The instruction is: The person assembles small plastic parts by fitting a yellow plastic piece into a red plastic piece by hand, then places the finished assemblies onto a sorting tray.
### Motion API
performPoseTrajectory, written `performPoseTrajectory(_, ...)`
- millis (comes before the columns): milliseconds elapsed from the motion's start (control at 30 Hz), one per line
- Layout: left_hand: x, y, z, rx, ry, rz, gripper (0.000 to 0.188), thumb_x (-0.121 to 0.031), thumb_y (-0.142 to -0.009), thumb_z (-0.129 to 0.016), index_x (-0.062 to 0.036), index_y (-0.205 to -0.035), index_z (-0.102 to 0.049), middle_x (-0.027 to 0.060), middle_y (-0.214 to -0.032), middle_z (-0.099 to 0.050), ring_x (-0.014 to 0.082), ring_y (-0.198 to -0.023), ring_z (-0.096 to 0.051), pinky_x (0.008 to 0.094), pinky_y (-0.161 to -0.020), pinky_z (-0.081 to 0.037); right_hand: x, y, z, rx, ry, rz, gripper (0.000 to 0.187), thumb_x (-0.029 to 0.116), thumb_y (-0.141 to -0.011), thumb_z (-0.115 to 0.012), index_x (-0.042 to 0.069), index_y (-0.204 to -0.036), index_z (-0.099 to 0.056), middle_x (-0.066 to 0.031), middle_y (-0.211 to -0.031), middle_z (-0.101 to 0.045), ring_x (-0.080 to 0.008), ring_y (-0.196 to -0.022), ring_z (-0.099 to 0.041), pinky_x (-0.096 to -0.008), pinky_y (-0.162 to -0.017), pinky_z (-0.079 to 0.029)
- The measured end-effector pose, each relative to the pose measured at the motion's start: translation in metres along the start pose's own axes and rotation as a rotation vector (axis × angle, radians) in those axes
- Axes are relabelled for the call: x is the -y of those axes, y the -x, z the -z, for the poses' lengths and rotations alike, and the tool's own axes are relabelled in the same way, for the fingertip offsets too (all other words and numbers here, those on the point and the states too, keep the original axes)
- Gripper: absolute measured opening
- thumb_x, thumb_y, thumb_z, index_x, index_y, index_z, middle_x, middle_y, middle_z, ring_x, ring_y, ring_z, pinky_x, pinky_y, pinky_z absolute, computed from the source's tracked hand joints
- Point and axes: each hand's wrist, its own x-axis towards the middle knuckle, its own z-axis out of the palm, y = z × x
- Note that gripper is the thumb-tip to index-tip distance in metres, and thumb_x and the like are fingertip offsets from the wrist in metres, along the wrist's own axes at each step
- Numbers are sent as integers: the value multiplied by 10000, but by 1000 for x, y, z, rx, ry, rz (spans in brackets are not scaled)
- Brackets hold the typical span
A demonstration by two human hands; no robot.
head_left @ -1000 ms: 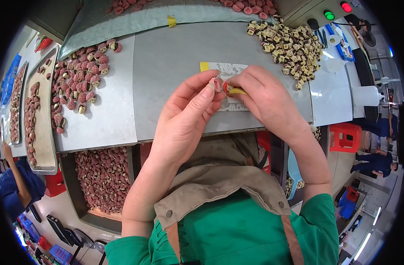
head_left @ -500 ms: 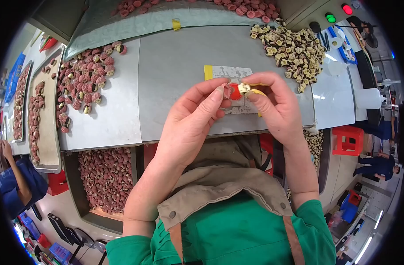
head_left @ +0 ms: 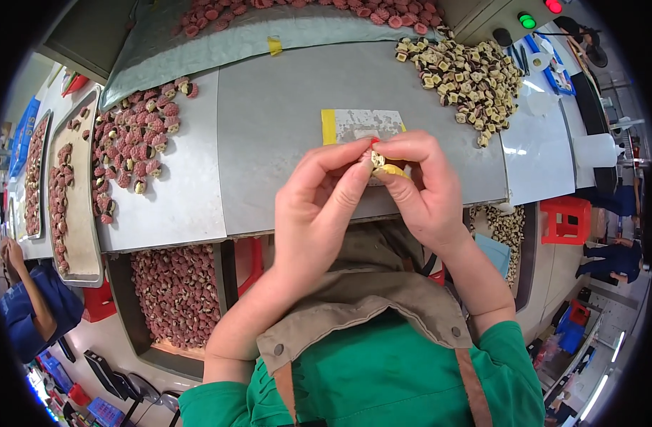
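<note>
Both my hands meet over the near edge of the grey worktop. My left hand (head_left: 313, 206) pinches a small pink, bumpy, raspberry-like shell, now mostly hidden behind the fingers. My right hand (head_left: 422, 196), with yellow covers on its fingertips, pinches a small cream-and-dark block (head_left: 378, 161) against that shell. How far the block sits inside the shell I cannot tell. Just beyond the fingertips lies a speckled white plate (head_left: 368, 122) with yellow tape along its left side. A bit of something red shows between it and my fingers.
Cream-and-dark blocks (head_left: 468, 82) are heaped at the far right; empty pink shells (head_left: 390, 14) lie along the back. Joined pink-and-cream pieces (head_left: 133, 139) cover the left, beside a metal tray (head_left: 89, 220). Below the worktop, a bin (head_left: 123, 302) holds many more. Another person's arm (head_left: 35, 299) shows at left.
My hands have come together and drawn slightly nearer to me. The cream-and-dark block, formerly apart from the pink shell, now meets it. The view has shifted a little.
</note>
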Motion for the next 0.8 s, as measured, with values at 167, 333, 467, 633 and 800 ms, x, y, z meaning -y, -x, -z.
performPoseTrajectory(167,-18,-8,5,137,135,307,397,-51,-908,-595,41,-1271,-462,92,-1043,-588,129,-980,-581,253,-870,-474,1,-4,10,59,466,406,315,255,-871,-649,45,-1093,-575,-100,-1089,-551,-237,-1012,-544,-323,-851,-461)
performPoseTrajectory(333,-6,2,-10,123,-53,131,646,8,-854,-597,-12,-1407,-264,116,-1078,-581,156,-1034,-570,289,-926,-458,-12,-3,17,69,480,430,295,148,-760,-743,66,-1017,-623,-83,-1014,-580,-212,-916,-564,-305,-781,-484)
performPoseTrajectory(467,2,1,-19,125,-236,120,610,14,-841,-605,-9,-1375,-312,116,-1071,-579,146,-1016,-572,275,-893,-472,-21,-1,19,1,414,383,299,63,-673,-760,80,-939,-624,-54,-941,-589,-212,-849,-558,-307,-713,-482)
performPoseTrajectory(633,1,-4,-20,169,-260,146,531,3,-849,-601,-4,-1333,-381,92,-1032,-593,124,-958,-578,250,-856,-473,-22,-1,23,-15,408,395,315,58,-632,-766,91,-907,-616,-41,-905,-590,-223,-825,-543,-316,-694,-470)
performPoseTrajectory(800,-14,-1,-17,87,-189,200,461,-43,-844,-637,-23,-1267,-457,55,-955,-599,105,-874,-583,249,-787,-487,-13,-1,22,36,491,452,323,89,-682,-773,76,-971,-628,-70,-946,-591,-237,-872,-564,-326,-744,-482)
